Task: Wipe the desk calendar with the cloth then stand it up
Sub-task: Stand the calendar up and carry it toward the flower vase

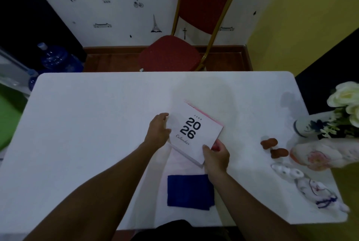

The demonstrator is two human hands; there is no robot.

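Desk calendar [196, 134], white cover printed "2026 Calendar", pink edge along its far side, sits near the middle of the white worktop [87, 124], turned at an angle. Whether it lies flat or is lifted slightly at the near corner, cannot tell. Left hand [158, 131] rests against its left edge, fingers curled over the border. Right hand [216, 156] pinches the near right corner, thumb on the cover, fingers underneath. Hands are apart, one on each side of the calendar, both closed on it. Blue cloth [190, 192], folded into a rough square, lies flat on the worktop just near of the calendar, beside the right forearm, untouched by either hand. At the right edge: a blue-and-white vase [308, 126] with white flowers [347, 99], two small reddish-brown pieces [274, 147], several pale ceramic figures [310, 188]. Red chair [171, 54] stands beyond the far edge.
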